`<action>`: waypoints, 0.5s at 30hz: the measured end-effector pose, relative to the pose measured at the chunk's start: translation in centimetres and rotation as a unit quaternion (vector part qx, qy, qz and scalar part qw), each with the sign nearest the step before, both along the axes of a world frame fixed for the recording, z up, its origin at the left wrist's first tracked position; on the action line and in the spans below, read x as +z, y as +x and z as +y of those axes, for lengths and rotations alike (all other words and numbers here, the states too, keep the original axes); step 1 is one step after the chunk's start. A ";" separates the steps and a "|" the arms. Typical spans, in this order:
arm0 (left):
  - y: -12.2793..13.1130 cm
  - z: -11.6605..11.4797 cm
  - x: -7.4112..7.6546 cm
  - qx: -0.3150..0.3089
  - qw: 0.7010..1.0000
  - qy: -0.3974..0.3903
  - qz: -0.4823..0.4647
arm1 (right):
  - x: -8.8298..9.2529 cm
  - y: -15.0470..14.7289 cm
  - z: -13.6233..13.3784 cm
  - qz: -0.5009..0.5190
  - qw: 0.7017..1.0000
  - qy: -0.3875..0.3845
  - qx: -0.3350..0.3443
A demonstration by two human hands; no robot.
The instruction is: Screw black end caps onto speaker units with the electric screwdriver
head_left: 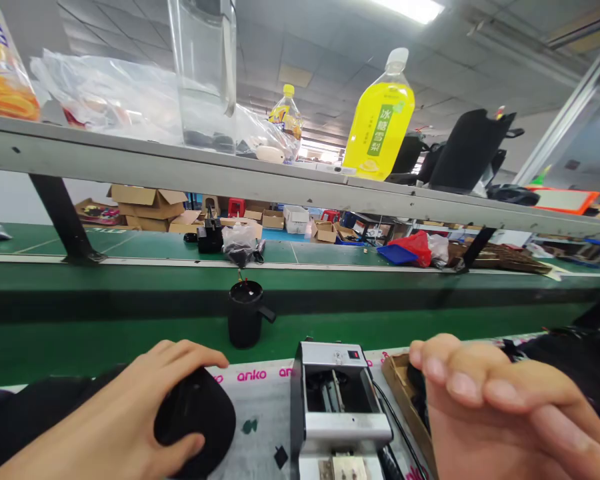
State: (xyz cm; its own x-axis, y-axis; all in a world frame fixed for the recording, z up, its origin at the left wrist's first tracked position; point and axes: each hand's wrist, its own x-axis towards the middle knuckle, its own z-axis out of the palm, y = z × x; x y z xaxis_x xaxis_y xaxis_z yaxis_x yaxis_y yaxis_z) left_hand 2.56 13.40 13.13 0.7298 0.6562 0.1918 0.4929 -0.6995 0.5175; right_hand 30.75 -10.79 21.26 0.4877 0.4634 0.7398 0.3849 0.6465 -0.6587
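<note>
My left hand point(135, 403) is closed round a smooth black rounded object point(205, 417), thumb on the near side and fingers over its top; its exact kind does not show. Raised at the lower right is my right hand point(520, 407), palm partly in view, fingers loosely bent, with nothing visible in it. Between the hands stands a silver and black machine point(345, 427) with a switch on top and an opening in its middle. An open cardboard box point(405, 400) with black items inside lies beside the right hand, partly hidden by it.
Behind the machine, a black mug-like container point(245, 317) with a side handle stands on the green surface point(180, 340). A shelf point(280, 183) crosses above, bearing a yellow bottle point(380, 120), a clear pitcher point(203, 80) and plastic bags. Dark material point(570, 373) lies far right.
</note>
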 end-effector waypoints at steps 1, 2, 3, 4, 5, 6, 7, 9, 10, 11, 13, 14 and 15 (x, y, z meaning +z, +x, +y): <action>0.4 -1.4 0.6 -0.019 1.000 -0.003 0.001 | 0.1 -0.2 0.3 0.001 1.000 -0.006 0.012; 1.0 -2.8 1.1 -0.037 0.999 -0.017 0.011 | 0.3 -0.5 0.7 -0.006 0.999 -0.021 0.023; 1.6 -4.1 1.7 -0.062 0.996 -0.050 0.039 | 0.4 -0.8 1.0 -0.018 0.998 -0.047 0.030; 2.4 -5.2 2.2 -0.075 0.992 -0.082 0.057 | 0.6 -1.2 1.5 -0.037 0.996 -0.078 0.031; 3.1 -6.0 2.7 -0.097 0.987 -0.107 0.067 | 0.7 -1.6 1.9 -0.063 0.991 -0.114 0.028; 3.7 -6.7 3.1 -0.122 0.982 -0.126 0.076 | 0.9 -2.0 2.4 -0.098 0.984 -0.146 0.021; 4.2 -7.1 3.5 -0.140 0.978 -0.136 0.077 | 1.0 -2.3 2.8 -0.136 0.975 -0.174 0.012; 4.5 -7.2 4.3 -0.175 0.970 -0.154 0.071 | 1.1 -2.9 3.4 -0.211 0.958 -0.197 0.001; 4.2 -7.1 4.9 -0.185 0.968 -0.159 0.064 | 1.1 -3.0 3.6 -0.235 0.952 -0.197 -0.001; 3.8 -6.9 5.5 -0.190 0.967 -0.163 0.056 | 1.0 -3.1 3.7 -0.245 0.950 -0.194 -0.005; 2.3 -6.5 6.8 -0.179 0.969 -0.165 0.037 | 0.8 -3.0 3.4 -0.234 0.953 -0.191 -0.013; 1.4 -6.3 7.4 -0.164 0.972 -0.164 0.032 | 0.6 -2.9 3.2 -0.216 0.957 -0.194 -0.018; 0.4 -6.2 7.8 -0.147 0.976 -0.160 0.031 | 0.4 -2.8 2.8 -0.191 0.961 -0.199 -0.019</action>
State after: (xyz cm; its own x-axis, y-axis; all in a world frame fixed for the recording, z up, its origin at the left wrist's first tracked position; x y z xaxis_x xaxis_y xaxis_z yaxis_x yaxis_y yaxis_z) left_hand 3.01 7.24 20.93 0.8990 0.4363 -0.0390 0.3327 -0.6222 0.7087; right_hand 27.98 -7.95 21.68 0.2376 0.7345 0.6357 0.6656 0.3535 -0.6573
